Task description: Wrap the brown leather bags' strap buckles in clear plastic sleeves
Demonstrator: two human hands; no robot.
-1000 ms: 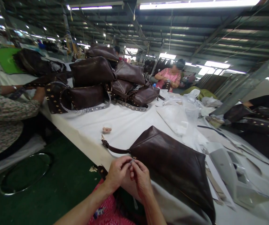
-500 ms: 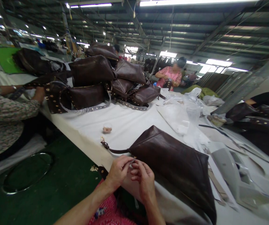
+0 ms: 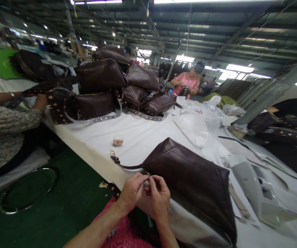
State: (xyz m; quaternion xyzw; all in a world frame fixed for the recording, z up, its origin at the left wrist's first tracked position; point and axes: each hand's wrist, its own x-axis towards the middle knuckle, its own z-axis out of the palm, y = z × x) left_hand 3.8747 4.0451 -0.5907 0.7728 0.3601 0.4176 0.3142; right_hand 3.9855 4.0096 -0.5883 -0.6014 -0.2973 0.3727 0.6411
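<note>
A dark brown leather bag [image 3: 189, 179] lies on its side on the white-covered table [image 3: 91, 137]. Its thin strap [image 3: 130, 167] runs left to a gold buckle [image 3: 112, 153]. At the bag's near left corner, my left hand [image 3: 132, 189] and my right hand [image 3: 160, 193] meet with fingertips together. Both are closed in a pinch just below a small gold-coloured fitting at that corner. What they pinch is too small and too covered by fingers to make out.
Several brown bags [image 3: 99, 75] are piled at the table's back. Clear plastic wrapping [image 3: 202, 120] and a grey plastic holder [image 3: 257, 186] lie to the right. A small tan lump [image 3: 117, 142] rests beyond the buckle. A co-worker's sleeve [image 3: 8, 120] is at left; another person [image 3: 187, 82] stands behind.
My right hand's fingers have closed in from loosely curled to a pinch against my left fingertips. The bag stays in place; the view has shifted slightly.
</note>
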